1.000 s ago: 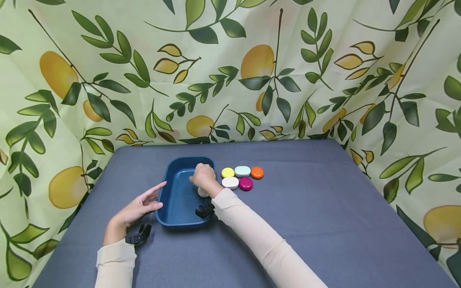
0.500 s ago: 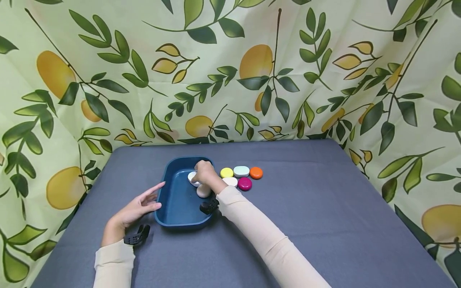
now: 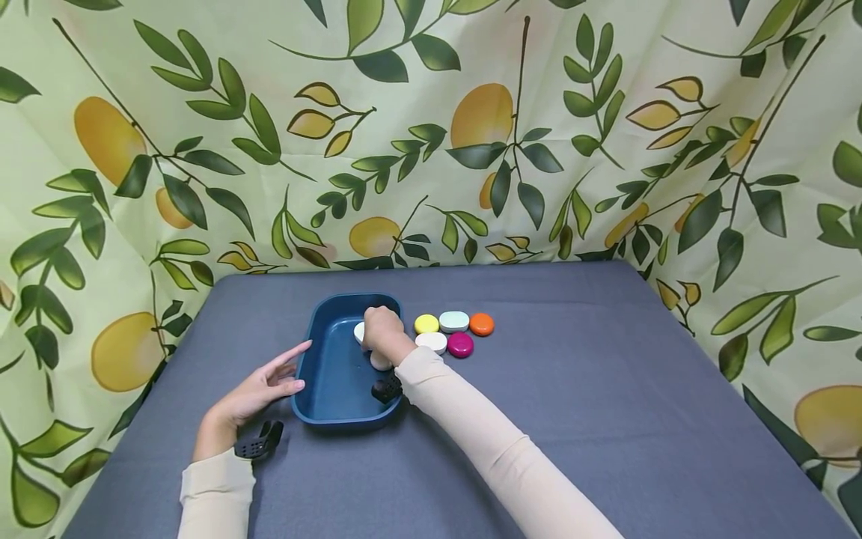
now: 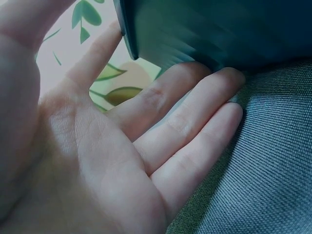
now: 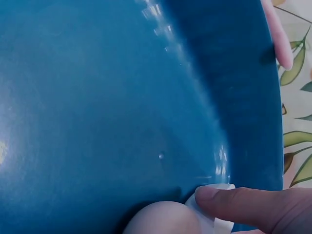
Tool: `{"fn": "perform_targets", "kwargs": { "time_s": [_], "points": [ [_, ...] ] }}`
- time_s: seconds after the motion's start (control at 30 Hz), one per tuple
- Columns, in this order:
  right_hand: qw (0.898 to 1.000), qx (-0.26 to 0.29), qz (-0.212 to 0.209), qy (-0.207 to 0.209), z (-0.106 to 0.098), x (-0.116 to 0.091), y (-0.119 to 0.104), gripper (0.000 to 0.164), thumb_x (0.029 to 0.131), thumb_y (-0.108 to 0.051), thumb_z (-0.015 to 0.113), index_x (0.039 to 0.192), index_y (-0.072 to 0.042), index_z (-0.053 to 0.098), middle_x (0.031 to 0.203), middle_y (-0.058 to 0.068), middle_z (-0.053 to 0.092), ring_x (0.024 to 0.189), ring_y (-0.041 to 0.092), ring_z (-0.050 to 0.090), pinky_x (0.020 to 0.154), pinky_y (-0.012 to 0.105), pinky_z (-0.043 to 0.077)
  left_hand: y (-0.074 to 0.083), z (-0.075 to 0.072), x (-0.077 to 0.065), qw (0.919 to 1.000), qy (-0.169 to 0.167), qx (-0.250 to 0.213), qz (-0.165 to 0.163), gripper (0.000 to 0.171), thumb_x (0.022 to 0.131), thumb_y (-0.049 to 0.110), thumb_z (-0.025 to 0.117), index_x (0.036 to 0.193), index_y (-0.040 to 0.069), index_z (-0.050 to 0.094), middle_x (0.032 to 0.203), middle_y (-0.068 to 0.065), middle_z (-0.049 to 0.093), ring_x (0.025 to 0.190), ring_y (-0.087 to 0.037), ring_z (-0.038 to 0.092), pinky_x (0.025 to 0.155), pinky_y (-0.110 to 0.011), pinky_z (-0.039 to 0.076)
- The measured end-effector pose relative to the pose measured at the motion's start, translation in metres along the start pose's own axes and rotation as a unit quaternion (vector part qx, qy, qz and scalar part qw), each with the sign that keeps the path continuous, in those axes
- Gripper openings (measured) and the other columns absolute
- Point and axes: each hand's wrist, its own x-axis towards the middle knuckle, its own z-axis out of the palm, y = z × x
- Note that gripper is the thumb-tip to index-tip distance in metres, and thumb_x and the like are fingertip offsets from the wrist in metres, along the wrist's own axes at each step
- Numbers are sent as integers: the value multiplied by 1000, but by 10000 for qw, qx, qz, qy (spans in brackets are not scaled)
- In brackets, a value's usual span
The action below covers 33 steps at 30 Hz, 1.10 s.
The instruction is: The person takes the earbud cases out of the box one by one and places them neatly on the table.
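Note:
My right hand (image 3: 385,331) is inside the blue plastic tub (image 3: 337,421), near its right side. In the right wrist view its thumb (image 5: 243,204) lies against a smooth white soap bar (image 5: 207,217) and appears to pinch it; the other fingers are mostly hidden. Beside that bar, on the tub floor, sits a rounded beige soap bar (image 5: 163,219). A white edge (image 3: 359,333) shows left of the hand in the head view. My left hand (image 3: 259,389) touches the tub's left wall with extended fingers; in the left wrist view the fingertips (image 4: 229,78) meet the tub's underside edge.
Right of the tub lies a cluster on the grey cloth: yellow (image 3: 426,324), pale blue (image 3: 454,322), orange (image 3: 481,324), white (image 3: 432,343) and magenta (image 3: 461,344) soap bars. A leaf-patterned curtain (image 3: 431,150) hangs behind the table (image 3: 572,389).
My right hand shifts slightly inside the tub; half a second ago more of the white bar showed under its fingers. The left hand stays against the tub wall.

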Motion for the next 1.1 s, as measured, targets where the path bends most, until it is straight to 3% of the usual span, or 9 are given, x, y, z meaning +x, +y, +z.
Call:
{"fn": "perform_targets", "kwargs": {
  "time_s": [0.3,0.53,0.67,0.8,1.1],
  "points": [
    [9995,300,-46,115,2,0,2,34,73,-20,84,102,-9,71,102,5,70,75,15,58,54,25,48,0,1,1,10000,-4,14,-46,72,95,21,58,155,14,18,161,-29,6,143,-58,12,108,-73,25],
    [9933,1043,-466,168,-7,-2,5,24,70,-18,86,80,-7,67,72,0,55,64,12,47,51,20,39,1,1,1,10000,43,18,-72,72,95,22,58,155,14,18,161,-28,7,143,-58,13,108,-73,26],
    [9874,1298,-886,157,-17,-3,7,26,69,-18,87,91,-9,75,86,1,70,74,11,54,59,18,43,1,1,1,10000,34,25,-45,71,95,21,57,155,14,18,161,-28,7,143,-58,13,107,-74,25],
    [9785,1659,-1214,144,-24,-7,10,37,68,-17,87,101,-8,75,102,5,75,86,13,59,68,18,45,1,1,1,10000,-5,24,-18,71,96,21,56,155,13,17,161,-28,5,143,-58,13,107,-74,25],
    [9459,2799,-1630,199,-32,-20,26,38,68,-12,87,101,-4,72,100,11,74,83,13,62,67,15,44,2,1,1,10000,-4,31,-27,71,96,20,56,155,13,17,161,-28,6,143,-58,13,107,-73,26]
  ]
}}
